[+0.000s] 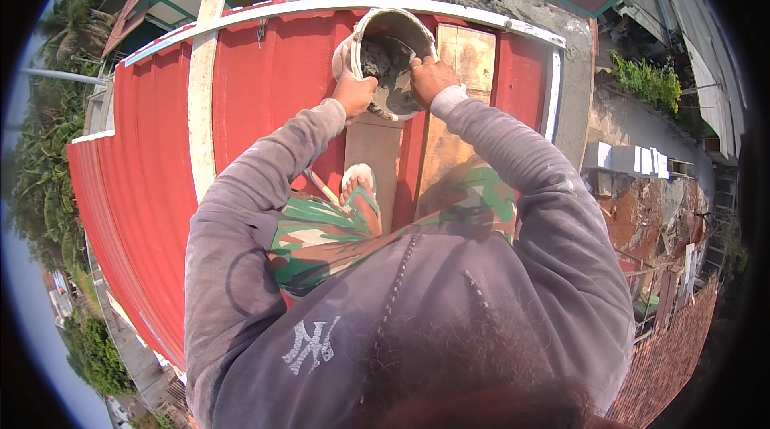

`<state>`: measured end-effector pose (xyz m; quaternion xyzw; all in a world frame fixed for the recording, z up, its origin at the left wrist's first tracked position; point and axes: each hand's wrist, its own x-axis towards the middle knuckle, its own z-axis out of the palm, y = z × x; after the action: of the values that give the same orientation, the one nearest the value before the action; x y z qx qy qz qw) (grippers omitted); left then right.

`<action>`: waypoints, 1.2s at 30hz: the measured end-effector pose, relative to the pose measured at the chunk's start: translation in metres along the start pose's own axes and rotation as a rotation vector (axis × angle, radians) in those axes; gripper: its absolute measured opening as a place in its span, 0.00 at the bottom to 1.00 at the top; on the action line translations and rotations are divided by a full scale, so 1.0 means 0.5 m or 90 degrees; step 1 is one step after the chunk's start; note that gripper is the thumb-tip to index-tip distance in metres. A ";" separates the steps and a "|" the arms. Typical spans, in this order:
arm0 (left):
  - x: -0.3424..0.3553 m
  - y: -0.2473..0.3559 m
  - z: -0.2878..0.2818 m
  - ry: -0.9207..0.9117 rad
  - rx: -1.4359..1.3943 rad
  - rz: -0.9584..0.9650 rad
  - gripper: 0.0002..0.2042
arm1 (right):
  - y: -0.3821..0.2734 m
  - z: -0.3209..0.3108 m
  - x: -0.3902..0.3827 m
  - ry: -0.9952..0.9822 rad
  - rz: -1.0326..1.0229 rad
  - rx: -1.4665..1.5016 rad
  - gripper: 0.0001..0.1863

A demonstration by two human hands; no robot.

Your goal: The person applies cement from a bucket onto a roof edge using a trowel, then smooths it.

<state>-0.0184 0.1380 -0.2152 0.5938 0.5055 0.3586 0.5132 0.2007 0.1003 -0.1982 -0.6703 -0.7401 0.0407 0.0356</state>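
1. Keep the two-handed hold on the round, pale, mortar-crusted bucket (397,26): it sits straight ahead of the person, near the white edge strip (313,6) of the ribbed red metal roof (261,100), its mouth turned toward the wearer.

2. The left hand (354,95) is closed on the bucket's left side, low near the rim; that grip should carry steady support there, since a one-sided pull would probably twist the load.

3. The right hand (433,80) is curled over the right rim, pinching the wall; its fingertips are partly hidden, so I cannot tell how deep they reach. A firm hold seems wise, as wet cement would make the rim slick.

4. Watch the lumpy grey mortar (380,62) inside. It looks thick and likely to slump in one mass, so any change of tilt is best made slowly, with both wrists moving together.

5. Whether the bucket's base rests on anything cannot be told from this angle. If it is borne by the arms alone, keeping the elbows closer to the body would ease the weight.

6. Keep the sandalled foot (358,184) planted by the grey-brown flat plank (374,152), and use that plank and the broad, stained tan wooden board (465,56) to its right for footing; the ribbed metal would probably be less even underfoot.
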 end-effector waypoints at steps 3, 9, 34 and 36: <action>0.027 -0.015 -0.046 -0.159 -0.149 -0.255 0.43 | -0.007 -0.015 -0.060 -0.043 -0.094 -0.060 0.14; -0.020 -0.027 -0.030 -0.092 -0.069 -0.032 0.50 | 0.012 -0.161 -0.008 -0.060 -0.056 -0.091 0.15; -0.001 0.008 -0.058 -0.185 -0.213 -0.109 0.47 | 0.016 0.022 -0.043 -0.385 0.164 0.675 0.17; 0.008 0.020 -0.055 -0.188 -0.214 -0.138 0.40 | 0.029 0.000 -0.038 -0.397 0.171 0.693 0.18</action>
<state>-0.0414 0.1490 -0.2000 0.4884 0.4193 0.2897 0.7084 0.2168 0.0827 -0.1998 -0.5998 -0.4990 0.6077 0.1484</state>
